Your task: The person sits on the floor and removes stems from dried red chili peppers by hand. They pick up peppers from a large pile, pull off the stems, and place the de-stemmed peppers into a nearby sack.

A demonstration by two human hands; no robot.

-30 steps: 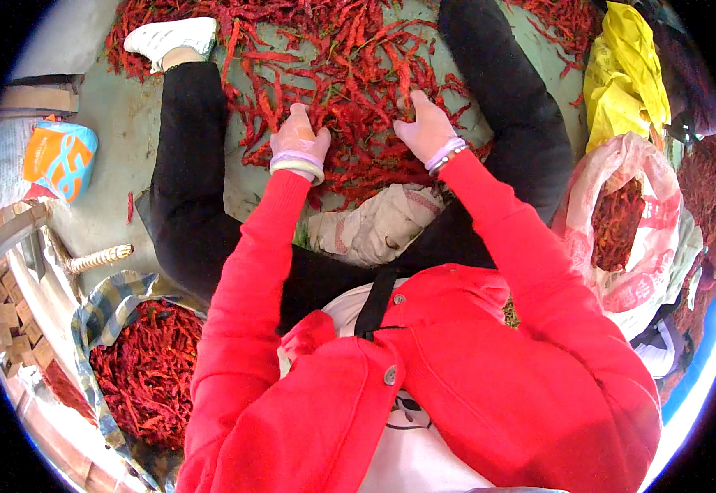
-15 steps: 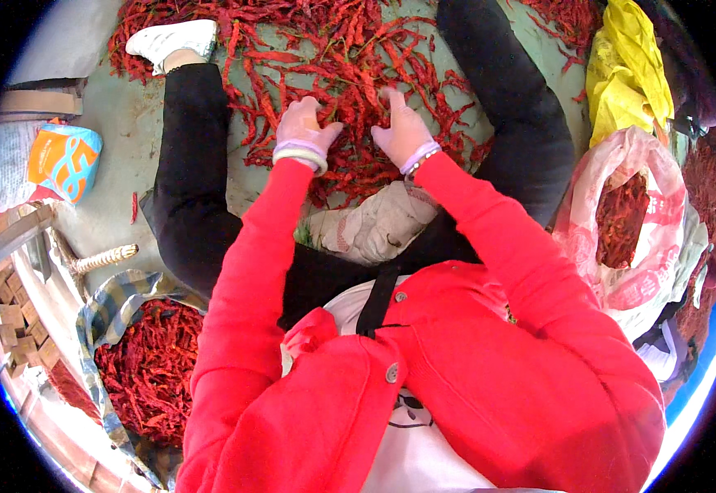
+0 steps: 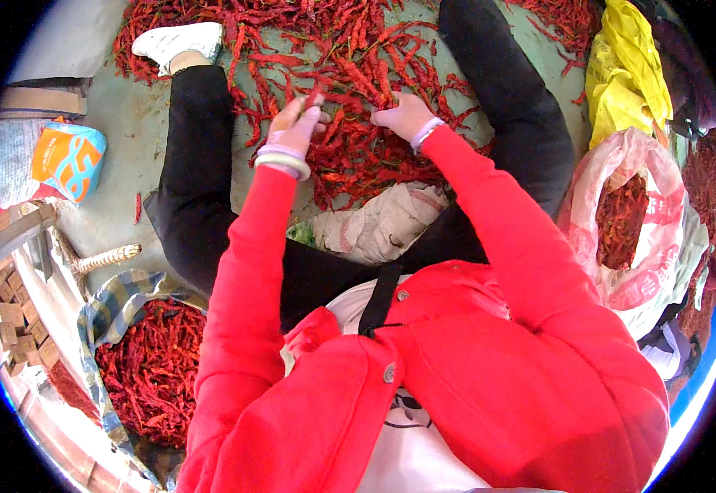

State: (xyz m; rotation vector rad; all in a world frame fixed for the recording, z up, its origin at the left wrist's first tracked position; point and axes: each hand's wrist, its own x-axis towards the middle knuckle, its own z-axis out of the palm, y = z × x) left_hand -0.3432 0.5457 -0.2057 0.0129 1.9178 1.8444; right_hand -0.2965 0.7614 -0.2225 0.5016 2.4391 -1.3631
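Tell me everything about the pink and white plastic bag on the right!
The plastic bag is thin and crinkly, pink with white patches, and looks a bit see-through. Its mouth gapes open, the rim rolled outward. Inside sits a heap of dried red chillies. It slumps on the floor at the person's right side, against the black trouser leg, with a yellow bag just beyond it. Neither hand touches it.

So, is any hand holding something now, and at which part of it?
The left hand holds a dried red chili pinched at its lower end, tip up. The right hand rests in the chili pile; its grip cannot be told.
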